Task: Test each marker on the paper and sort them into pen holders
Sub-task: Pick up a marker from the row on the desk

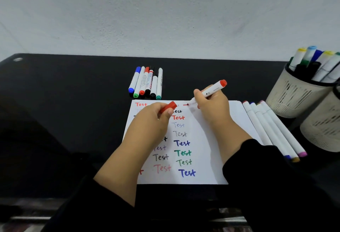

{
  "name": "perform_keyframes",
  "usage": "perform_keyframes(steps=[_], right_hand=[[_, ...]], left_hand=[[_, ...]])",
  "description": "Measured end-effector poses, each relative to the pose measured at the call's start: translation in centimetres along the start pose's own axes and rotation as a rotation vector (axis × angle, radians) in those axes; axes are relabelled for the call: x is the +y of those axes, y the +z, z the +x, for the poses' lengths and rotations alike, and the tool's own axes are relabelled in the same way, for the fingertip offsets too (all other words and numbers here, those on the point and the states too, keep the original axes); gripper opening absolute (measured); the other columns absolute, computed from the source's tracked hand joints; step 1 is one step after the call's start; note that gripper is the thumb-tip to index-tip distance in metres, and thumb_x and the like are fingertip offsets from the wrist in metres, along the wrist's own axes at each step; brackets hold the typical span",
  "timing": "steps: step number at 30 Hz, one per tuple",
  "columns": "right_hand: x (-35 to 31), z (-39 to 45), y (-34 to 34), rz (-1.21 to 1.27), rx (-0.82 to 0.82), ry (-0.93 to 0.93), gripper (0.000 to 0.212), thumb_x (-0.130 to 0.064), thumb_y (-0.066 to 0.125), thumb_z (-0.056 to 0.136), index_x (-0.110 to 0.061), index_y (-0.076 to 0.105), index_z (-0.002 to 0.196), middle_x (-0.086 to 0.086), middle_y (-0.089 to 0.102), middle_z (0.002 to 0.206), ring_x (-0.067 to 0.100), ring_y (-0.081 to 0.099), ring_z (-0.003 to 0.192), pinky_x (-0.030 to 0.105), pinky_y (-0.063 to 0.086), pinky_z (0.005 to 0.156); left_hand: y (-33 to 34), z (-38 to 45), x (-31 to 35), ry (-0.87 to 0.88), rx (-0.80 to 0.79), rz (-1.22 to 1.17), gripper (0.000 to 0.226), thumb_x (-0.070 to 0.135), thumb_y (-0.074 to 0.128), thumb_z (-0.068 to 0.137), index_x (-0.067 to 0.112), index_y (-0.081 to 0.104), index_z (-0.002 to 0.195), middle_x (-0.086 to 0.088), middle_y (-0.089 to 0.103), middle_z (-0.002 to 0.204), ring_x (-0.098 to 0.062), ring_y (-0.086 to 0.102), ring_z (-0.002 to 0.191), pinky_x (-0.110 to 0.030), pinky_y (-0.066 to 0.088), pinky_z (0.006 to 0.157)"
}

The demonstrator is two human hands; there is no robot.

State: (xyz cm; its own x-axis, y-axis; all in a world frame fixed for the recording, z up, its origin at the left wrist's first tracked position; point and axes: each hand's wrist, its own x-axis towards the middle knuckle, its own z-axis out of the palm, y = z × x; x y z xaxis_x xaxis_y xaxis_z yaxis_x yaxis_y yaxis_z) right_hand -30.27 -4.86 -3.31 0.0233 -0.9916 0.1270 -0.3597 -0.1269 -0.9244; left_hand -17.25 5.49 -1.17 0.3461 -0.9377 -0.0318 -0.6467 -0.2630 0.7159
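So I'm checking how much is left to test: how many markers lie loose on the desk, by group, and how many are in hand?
Markers in the row behind the paper: 6
White markers right of the paper: 4
Red marker in the right hand: 1
Total: 11

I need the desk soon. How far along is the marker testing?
Done: the white paper sheet carries many "Test" words, and the cream mesh pen holder already holds markers. In hand: the right hand writes with a red-ended white marker while the left hand holds its red cap. Left: the four white markers beside the sheet, possibly also six whiteboard markers behind it.
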Motion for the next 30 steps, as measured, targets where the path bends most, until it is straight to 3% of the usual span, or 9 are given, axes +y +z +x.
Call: perform_keyframes(steps=[4, 8, 12, 15, 19, 22, 27, 30], right_hand=[[-0.11, -0.09, -0.04, 0.013, -0.020, 0.008, 0.024, -0.027, 0.058, 0.091, -0.011, 0.053, 0.075, 0.007, 0.058, 0.074, 0.014, 0.054, 0.068, 0.022, 0.042, 0.060], [-0.03, -0.09, -0.09, 0.011, -0.024, 0.016, 0.022, -0.023, 0.058, 0.091, -0.008, 0.051, 0.077, 0.008, 0.053, 0.072, 0.015, 0.050, 0.067, 0.025, 0.041, 0.060], [0.04, 0.10, -0.25, 0.031, 0.034, 0.029, 0.026, -0.024, 0.057, 0.091, -0.010, 0.049, 0.071, 0.003, 0.051, 0.065, 0.010, 0.048, 0.059, 0.021, 0.039, 0.056], [0.23, 0.14, -0.11, -0.016, 0.022, 0.027, 0.025, -0.026, 0.058, 0.091, -0.003, 0.056, 0.082, 0.004, 0.053, 0.068, 0.011, 0.049, 0.061, 0.021, 0.040, 0.056], [0.21, 0.07, -0.16, -0.016, 0.037, 0.013, 0.024, -0.025, 0.057, 0.092, -0.008, 0.050, 0.076, 0.002, 0.051, 0.066, 0.009, 0.046, 0.057, 0.019, 0.037, 0.052], [0.20, 0.10, -0.16, -0.036, 0.027, 0.009, 0.023, -0.024, 0.056, 0.091, -0.006, 0.053, 0.078, 0.004, 0.050, 0.067, 0.009, 0.044, 0.057, 0.019, 0.036, 0.052], [0.38, 0.22, -0.20, -0.042, 0.072, 0.012, 0.026, -0.024, 0.056, 0.090, 0.000, 0.057, 0.083, 0.004, 0.050, 0.069, 0.009, 0.044, 0.057, 0.016, 0.035, 0.048], [0.41, 0.29, -0.14, -0.032, 0.075, 0.025, 0.024, -0.023, 0.055, 0.090, -0.006, 0.049, 0.076, 0.000, 0.045, 0.063, 0.008, 0.041, 0.054, 0.018, 0.034, 0.049]], left_hand=[[-0.18, -0.03, 0.06, -0.004, -0.003, 0.011, 0.034, 0.042, 0.038, 0.098, 0.028, 0.052, 0.125, 0.013, 0.055, 0.103, -0.006, 0.050, 0.090, -0.019, 0.036, 0.062], [-0.36, -0.10, -0.04, -0.014, -0.008, 0.012, 0.036, 0.042, 0.038, 0.098, 0.027, 0.050, 0.128, 0.010, 0.058, 0.115, -0.006, 0.050, 0.095, -0.023, 0.038, 0.070], [-0.46, -0.10, -0.23, -0.017, -0.007, 0.014, 0.036, 0.042, 0.038, 0.097, 0.028, 0.050, 0.129, 0.011, 0.056, 0.109, -0.005, 0.048, 0.091, -0.020, 0.036, 0.064], [-0.43, -0.03, -0.26, -0.019, -0.010, 0.019, 0.036, 0.042, 0.038, 0.097, 0.028, 0.050, 0.128, 0.013, 0.053, 0.100, -0.003, 0.048, 0.085, -0.018, 0.035, 0.060], [-0.50, -0.04, -0.28, -0.012, -0.013, 0.029, 0.039, 0.042, 0.038, 0.098, 0.027, 0.047, 0.132, 0.010, 0.057, 0.110, -0.002, 0.047, 0.086, -0.019, 0.035, 0.063], [-0.42, 0.00, -0.27, -0.010, -0.010, 0.023, 0.037, 0.042, 0.038, 0.097, 0.027, 0.049, 0.129, 0.014, 0.052, 0.098, -0.001, 0.045, 0.080, -0.015, 0.034, 0.058], [-0.32, -0.08, -0.34, 0.020, 0.004, 0.023, 0.035, 0.041, 0.038, 0.098, 0.027, 0.051, 0.127, 0.015, 0.051, 0.098, -0.003, 0.047, 0.084, -0.014, 0.033, 0.059], [-0.24, -0.15, -0.32, 0.026, 0.000, 0.022, 0.034, 0.042, 0.039, 0.098, 0.027, 0.052, 0.125, 0.016, 0.052, 0.097, -0.003, 0.048, 0.084, -0.015, 0.033, 0.059]])
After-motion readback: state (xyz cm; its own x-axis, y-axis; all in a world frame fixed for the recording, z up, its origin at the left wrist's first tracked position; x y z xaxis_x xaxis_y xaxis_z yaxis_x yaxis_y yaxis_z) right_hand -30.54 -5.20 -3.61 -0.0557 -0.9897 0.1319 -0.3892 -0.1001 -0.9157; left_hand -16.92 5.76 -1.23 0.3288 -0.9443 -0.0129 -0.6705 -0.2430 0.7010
